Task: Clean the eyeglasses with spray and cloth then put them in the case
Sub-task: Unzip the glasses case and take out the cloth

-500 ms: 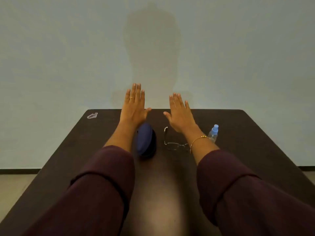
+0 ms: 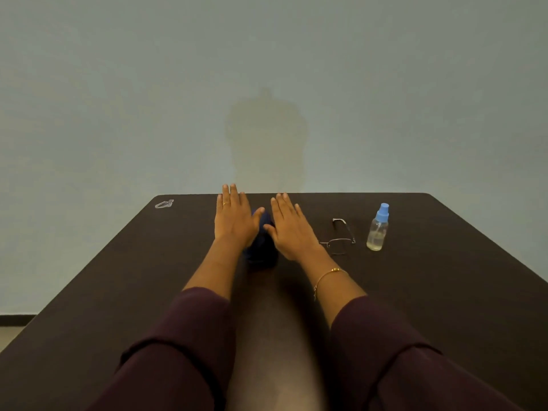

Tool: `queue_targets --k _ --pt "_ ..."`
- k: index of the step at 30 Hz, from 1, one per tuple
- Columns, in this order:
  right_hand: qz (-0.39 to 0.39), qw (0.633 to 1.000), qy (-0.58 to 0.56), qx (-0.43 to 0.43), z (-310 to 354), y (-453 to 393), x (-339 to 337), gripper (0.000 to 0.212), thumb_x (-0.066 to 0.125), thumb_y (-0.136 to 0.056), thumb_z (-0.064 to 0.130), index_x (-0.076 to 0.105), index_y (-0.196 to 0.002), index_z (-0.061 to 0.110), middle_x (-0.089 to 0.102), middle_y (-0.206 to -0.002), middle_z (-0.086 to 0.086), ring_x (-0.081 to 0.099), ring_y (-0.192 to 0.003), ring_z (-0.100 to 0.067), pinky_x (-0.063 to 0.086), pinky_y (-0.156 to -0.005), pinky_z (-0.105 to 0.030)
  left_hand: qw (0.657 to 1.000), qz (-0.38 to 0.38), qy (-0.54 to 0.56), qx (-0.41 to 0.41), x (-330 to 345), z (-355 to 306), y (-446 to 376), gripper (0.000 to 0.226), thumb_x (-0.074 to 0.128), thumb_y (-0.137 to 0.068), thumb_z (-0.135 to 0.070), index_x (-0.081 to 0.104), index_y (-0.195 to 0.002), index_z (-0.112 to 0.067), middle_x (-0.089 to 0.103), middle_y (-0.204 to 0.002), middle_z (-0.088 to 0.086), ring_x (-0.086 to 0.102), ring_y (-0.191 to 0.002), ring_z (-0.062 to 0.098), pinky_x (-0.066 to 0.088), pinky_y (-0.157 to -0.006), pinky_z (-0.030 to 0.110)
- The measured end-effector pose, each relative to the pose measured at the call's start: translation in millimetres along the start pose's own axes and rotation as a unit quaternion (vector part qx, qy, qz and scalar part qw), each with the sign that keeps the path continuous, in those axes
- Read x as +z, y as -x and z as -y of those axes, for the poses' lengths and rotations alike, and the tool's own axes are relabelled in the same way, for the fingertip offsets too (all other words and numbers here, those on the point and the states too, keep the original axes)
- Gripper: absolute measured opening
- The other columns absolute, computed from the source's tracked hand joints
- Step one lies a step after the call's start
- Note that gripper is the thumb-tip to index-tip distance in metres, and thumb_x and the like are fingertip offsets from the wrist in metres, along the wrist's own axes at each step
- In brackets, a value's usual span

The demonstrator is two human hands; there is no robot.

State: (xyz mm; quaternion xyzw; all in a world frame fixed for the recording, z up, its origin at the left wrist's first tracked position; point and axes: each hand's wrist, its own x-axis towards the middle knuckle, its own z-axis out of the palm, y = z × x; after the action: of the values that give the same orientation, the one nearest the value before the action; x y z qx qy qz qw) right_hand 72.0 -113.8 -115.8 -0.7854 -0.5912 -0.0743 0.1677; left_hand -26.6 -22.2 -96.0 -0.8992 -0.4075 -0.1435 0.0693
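A dark blue eyeglass case lies shut on the dark table, mostly hidden between my two hands. My left hand is flat with fingers spread, just left of the case. My right hand is flat too, on the case's right side, thumb over it. Neither hand holds anything. Thin-framed eyeglasses rest on the table right of my right hand, one temple pointing away. A clear spray bottle with a blue cap stands upright further right. I see no cloth.
A small clear plastic wrapper lies at the table's far left corner. A plain pale wall rises right behind the table's far edge. My maroon sleeves fill the near part of the view.
Both hands have dropped lower and closer together around the case. The view has shifted, so the glasses and bottle now show fully to the right of my right arm.
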Motion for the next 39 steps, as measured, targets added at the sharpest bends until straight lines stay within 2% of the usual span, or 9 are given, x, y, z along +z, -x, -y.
queue_targets --k 5,7,9,15,19,23,29,33,39 --pt "0.015 0.999 -0.034 -0.010 12 2 12 0.056 0.026 -0.099 0.027 0.005 -0.144 0.000 0.005 -0.154 -0.021 -0.002 -0.143 -0.031 0.004 -0.116 -0.036 0.974 0.075 0.198 -0.077 18 -8 3 0.059 0.021 -0.097 -0.041 0.029 -0.136 0.003 0.024 -0.148 0.026 0.017 -0.138 0.037 0.019 -0.113 0.043" --pt "0.030 0.998 -0.052 -0.016 13 2 14 0.052 0.023 -0.100 0.022 0.009 -0.143 -0.003 0.011 -0.153 -0.024 0.003 -0.142 -0.035 0.003 -0.116 -0.037 0.936 0.081 0.320 -0.120 21 -12 2 0.052 0.027 -0.097 -0.038 0.051 -0.117 0.004 0.052 -0.127 0.026 0.047 -0.118 0.036 0.038 -0.097 0.041" --pt "0.046 0.996 -0.069 -0.015 13 1 18 0.048 0.021 -0.100 0.019 0.013 -0.143 -0.002 0.017 -0.151 -0.024 0.008 -0.142 -0.035 0.004 -0.116 -0.038 0.906 0.073 0.388 -0.151 24 -15 1 0.044 0.035 -0.095 -0.036 0.060 -0.098 0.001 0.063 -0.108 0.020 0.057 -0.098 0.031 0.043 -0.082 0.037" --pt "-0.007 0.965 -0.257 0.054 18 3 33 0.048 0.030 -0.098 0.018 0.021 -0.143 0.002 0.020 -0.153 -0.014 0.014 -0.143 -0.022 0.013 -0.115 -0.029 0.833 0.087 0.507 -0.205 33 -12 6 0.046 0.051 -0.087 -0.042 0.054 -0.118 -0.008 0.058 -0.121 0.010 0.056 -0.102 0.023 0.047 -0.090 0.036" --pt "-0.052 0.899 -0.418 0.120 27 3 38 0.051 0.033 -0.095 0.008 0.020 -0.144 0.008 0.028 -0.151 -0.010 0.028 -0.138 -0.020 0.022 -0.112 -0.027 0.836 0.063 0.516 -0.177 38 -4 11 0.025 0.062 -0.078 -0.044 0.055 -0.089 -0.022 0.058 -0.086 -0.004 0.053 -0.071 0.005 0.043 -0.060 0.021" --pt "-0.088 0.867 -0.474 0.131 29 -3 35 0.049 0.033 -0.094 0.004 0.025 -0.142 0.009 0.037 -0.146 -0.008 0.034 -0.134 -0.018 0.027 -0.112 -0.029 0.800 0.012 0.565 -0.203 37 1 14 0.022 0.071 -0.071 -0.040 0.051 -0.069 -0.032 0.056 -0.070 -0.011 0.055 -0.065 0.006 0.040 -0.051 0.019" --pt "-0.160 0.913 -0.358 0.111 25 -9 36 0.036 0.050 -0.088 0.006 0.052 -0.124 0.004 0.058 -0.125 -0.012 0.052 -0.116 -0.025 0.041 -0.101 -0.034 0.668 -0.018 0.691 -0.274 35 3 19 0.028 0.074 -0.068 -0.029 0.068 -0.090 -0.012 0.069 -0.084 0.007 0.066 -0.074 0.022 0.053 -0.059 0.031" --pt "-0.167 0.951 -0.254 0.055 26 -16 30 0.031 0.051 -0.082 -0.002 0.060 -0.112 0.001 0.061 -0.118 -0.014 0.053 -0.108 -0.029 0.038 -0.092 -0.027 0.576 -0.017 0.754 -0.315 26 10 15 0.016 0.075 -0.068 -0.023 0.068 -0.074 -0.010 0.068 -0.075 0.009 0.065 -0.065 0.023 0.052 -0.052 0.029" --pt "-0.143 0.975 -0.166 0.020 23 -34 15 0.030 0.050 -0.079 -0.008 0.064 -0.105 -0.002 0.064 -0.111 -0.018 0.053 -0.101 -0.035 0.042 -0.086 -0.040 0.520 -0.020 0.787 -0.331 20 20 10 0.018 0.073 -0.069 -0.022 0.064 -0.066 -0.007 0.069 -0.055 0.005 0.065 -0.046 0.019 0.051 -0.040 0.025"
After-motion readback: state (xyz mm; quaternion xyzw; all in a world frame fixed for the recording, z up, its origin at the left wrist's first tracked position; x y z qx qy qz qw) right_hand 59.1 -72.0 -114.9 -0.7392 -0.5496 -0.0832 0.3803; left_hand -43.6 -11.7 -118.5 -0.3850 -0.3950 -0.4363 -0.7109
